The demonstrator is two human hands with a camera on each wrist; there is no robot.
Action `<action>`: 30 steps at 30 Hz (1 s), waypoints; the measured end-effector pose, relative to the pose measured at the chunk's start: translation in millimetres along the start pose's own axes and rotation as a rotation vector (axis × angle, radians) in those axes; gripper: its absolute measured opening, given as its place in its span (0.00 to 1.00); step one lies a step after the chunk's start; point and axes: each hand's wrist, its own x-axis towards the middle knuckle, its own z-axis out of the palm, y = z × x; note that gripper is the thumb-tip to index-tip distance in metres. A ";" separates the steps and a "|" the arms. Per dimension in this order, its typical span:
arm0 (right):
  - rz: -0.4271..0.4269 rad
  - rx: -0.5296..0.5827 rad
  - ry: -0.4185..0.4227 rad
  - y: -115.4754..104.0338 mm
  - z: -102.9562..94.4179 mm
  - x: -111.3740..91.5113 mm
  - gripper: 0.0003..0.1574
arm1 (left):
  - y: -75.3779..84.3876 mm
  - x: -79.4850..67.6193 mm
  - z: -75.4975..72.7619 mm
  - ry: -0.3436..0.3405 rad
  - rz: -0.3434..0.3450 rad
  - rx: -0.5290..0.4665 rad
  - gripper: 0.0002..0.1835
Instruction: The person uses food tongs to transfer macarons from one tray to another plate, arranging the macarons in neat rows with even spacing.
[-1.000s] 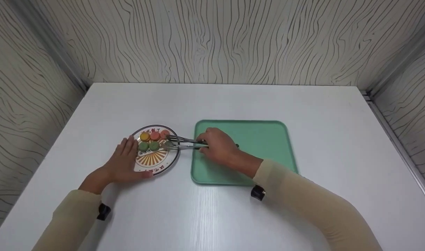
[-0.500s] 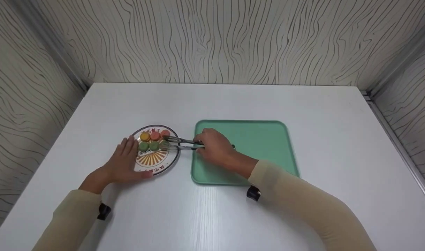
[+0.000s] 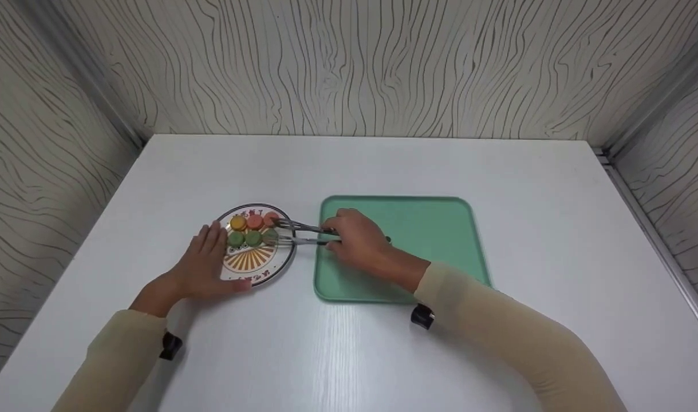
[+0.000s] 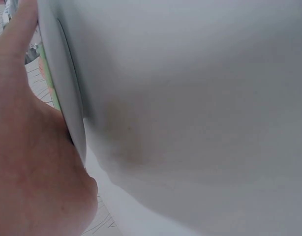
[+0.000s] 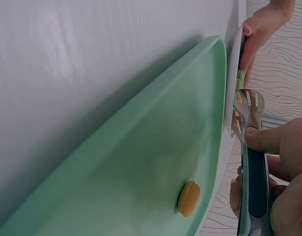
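My left hand (image 3: 202, 268) rests against the left rim of a round white plate (image 3: 277, 264), fingers straight and thumb spread along the front rim. Two rows of macarons lie on this plate: a yellow one (image 3: 238, 222), pink ones (image 3: 255, 221) and green ones (image 3: 236, 239). With my right hand (image 3: 360, 240) I grip metal food tongs (image 3: 308, 241) with dark handles, reaching left over the plate. Their spread ends are at the rightmost pink macaron (image 3: 271, 218) and the rightmost green macaron (image 3: 269, 236); whether they touch, I cannot tell.
Right of the plate lies a green rectangular tray (image 3: 423, 217), under my right hand. An orange-yellow macaron (image 5: 189, 198) sits on it in the right wrist view, hidden in the head view. Patterned panels (image 3: 349, 68) border the white table (image 3: 349, 166).
My right hand and the tongs shifted slightly left, then back right by now. The tongs' ends stay over the rightmost macarons. My left hand and the plate have not moved.
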 end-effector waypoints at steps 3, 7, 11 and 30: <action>-0.006 0.003 -0.002 2.6 -0.8 -2.3 0.16 | 2.6 -1.6 -2.3 0.001 -0.002 -0.019 0.71; -0.025 0.025 0.007 6.3 -2.7 -6.1 0.17 | 6.3 -2.7 -5.5 -0.020 -0.026 -0.016 0.71; -0.029 0.041 0.019 10.0 -5.5 -9.7 0.18 | 7.1 -2.3 -6.8 -0.035 -0.041 -0.005 0.71; 0.000 0.032 0.069 29.2 -20.8 -31.3 0.19 | 7.0 -1.6 -6.6 -0.031 -0.037 -0.002 0.71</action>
